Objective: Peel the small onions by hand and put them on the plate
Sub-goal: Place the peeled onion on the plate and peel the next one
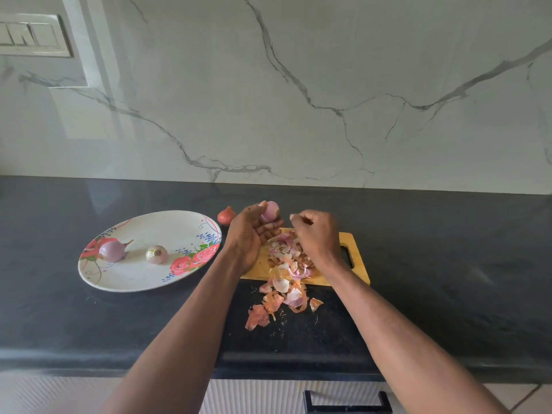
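Observation:
My left hand (252, 231) holds a small pink onion (269, 210) in its fingertips above the far end of the wooden cutting board (357, 264). My right hand (316, 234) hovers just right of it with fingers curled, pinching what looks like a scrap of skin; it is blurred. On the floral plate (140, 279) at the left lie two peeled onions, a purple one (113, 251) and a paler one (156, 254). One unpeeled brown onion (226, 215) rests on the counter behind the plate's right rim.
Onion skins (286, 258) are heaped on the board and more skins (274, 306) spill onto the black counter (448, 264) in front. A marble wall rises behind. A drawer handle (346, 403) shows below the counter edge.

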